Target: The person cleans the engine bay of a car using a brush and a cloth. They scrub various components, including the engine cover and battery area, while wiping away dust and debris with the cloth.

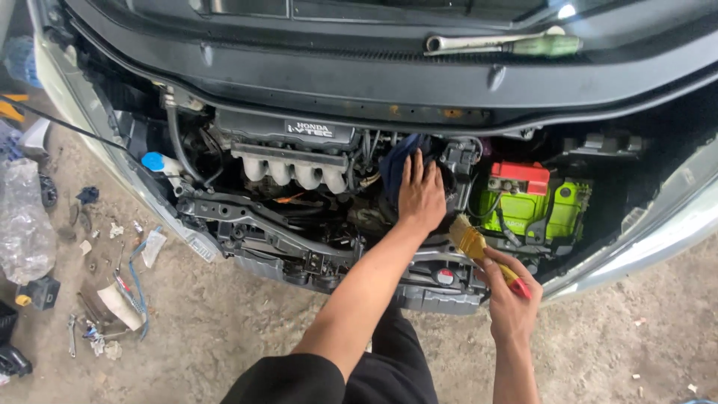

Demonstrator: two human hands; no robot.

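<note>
Dusty grey ground lies all around an open car front. Far left on the ground sits a see-through plastic bag; what is inside it is too blurry to tell. Near it lie small tools and scraps, spread about in the dirt.

Next comes the engine bay, like a big open box full of car parts. At its left side is a small tank with a blue cap on top; the cap is on, so what is inside cannot be seen. Beside that are four pale pipes in a row, under a dark engine cover.

In the middle, the left hand lies flat with fingers spread a little, palm down on the dark parts. It touches a blue cloth tucked just above it. It holds nothing.

Lower and to the right, the right hand is closed around the red handle of a paintbrush. The yellow bristles point up and left, at the front edge of the bay, near the left wrist.

Right of the hands sits a bright green battery with a red cover on top.

Up high, on the black ledge under the windscreen, rest a metal wrench and a screwdriver with a green handle, touching each other.
</note>
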